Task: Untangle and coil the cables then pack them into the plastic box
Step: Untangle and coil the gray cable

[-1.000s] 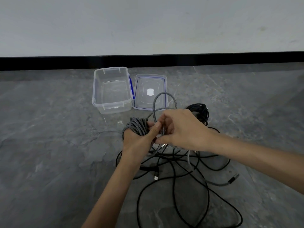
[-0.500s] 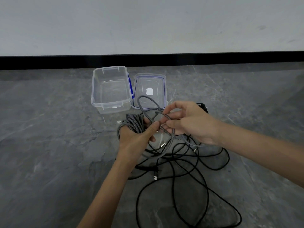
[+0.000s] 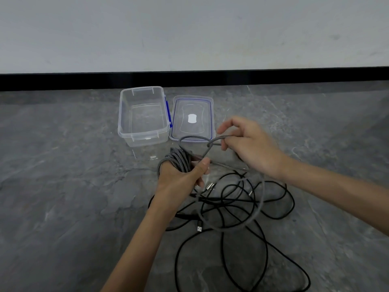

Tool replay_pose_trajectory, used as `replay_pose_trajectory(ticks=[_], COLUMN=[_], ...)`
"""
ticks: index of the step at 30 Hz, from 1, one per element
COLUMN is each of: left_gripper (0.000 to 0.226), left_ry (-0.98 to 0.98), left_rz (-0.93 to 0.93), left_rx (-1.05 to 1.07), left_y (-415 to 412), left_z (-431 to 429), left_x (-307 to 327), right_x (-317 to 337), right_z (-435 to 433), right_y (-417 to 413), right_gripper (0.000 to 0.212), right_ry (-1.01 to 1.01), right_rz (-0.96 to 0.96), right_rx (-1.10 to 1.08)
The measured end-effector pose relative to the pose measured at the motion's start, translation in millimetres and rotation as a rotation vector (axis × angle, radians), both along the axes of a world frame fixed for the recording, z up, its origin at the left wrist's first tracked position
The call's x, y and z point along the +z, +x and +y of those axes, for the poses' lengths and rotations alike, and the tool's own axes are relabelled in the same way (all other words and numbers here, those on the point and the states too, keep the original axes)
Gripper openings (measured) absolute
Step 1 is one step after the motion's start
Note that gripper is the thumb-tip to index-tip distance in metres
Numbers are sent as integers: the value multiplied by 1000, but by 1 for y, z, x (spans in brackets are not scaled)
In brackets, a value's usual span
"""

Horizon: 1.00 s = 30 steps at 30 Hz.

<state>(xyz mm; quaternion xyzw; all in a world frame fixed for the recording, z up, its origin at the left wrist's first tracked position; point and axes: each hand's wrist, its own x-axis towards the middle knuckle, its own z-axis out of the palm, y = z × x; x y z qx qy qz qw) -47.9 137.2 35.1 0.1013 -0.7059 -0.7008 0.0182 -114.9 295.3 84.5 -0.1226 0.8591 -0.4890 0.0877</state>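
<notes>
grey braided cable [image 3: 179, 160] is wound in several turns around the left hand [image 3: 179, 182], bunched above the knuckles, its woven sheath speckled light and dark. the left hand's fingers are curled round this coil, thumb pressed against a strand. from the coil a free length rises in a loop that crosses itself in front of the lid [image 3: 202, 106]. the right hand [image 3: 250, 146] pinches that loop between thumb and bent fingers, with the index finger lifted. past the pinch the grey cable drops in a wide arc to the floor [image 3: 63, 186], lying across the black cables [image 3: 273, 216].

the black cables are thin and smooth, spread in a loose tangle on the floor below both hands; a usb plug [image 3: 199, 228] shows at one end. the clear plastic box [image 3: 124, 131] stands open on the floor beyond the hands, a blue clip on its right side. the lid lies flat just beside it on the right.
</notes>
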Motion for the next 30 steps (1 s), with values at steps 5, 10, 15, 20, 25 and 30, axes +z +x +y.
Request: replay_pose_trajectory(ticks=[5, 10, 15, 20, 25, 30], left_gripper=[41, 41, 39, 34, 23, 12], left_ry=[29, 26, 54, 264, 512, 873], left_rz=[-71, -92, -113, -107, -181, -273], left_rx=[2, 4, -35, -146, -313, -551], left_y=[2, 3, 2, 4, 5, 9], left_z=[1, 11, 9, 8, 8, 7], left_x=[0, 1, -2, -4, 4, 5], right_x=[-3, -16, -31, -40, -29, -39], right_z=[4, -3, -3, 6, 10, 17], right_y=[7, 17, 1, -14, -24, -38], right_gripper=[32, 91, 89, 45, 23, 23], right_ry=[254, 728, 803, 768, 873, 782], right_rz=[120, 533, 733, 828, 1024, 833], right_rx=[310, 550, 629, 587, 588, 492])
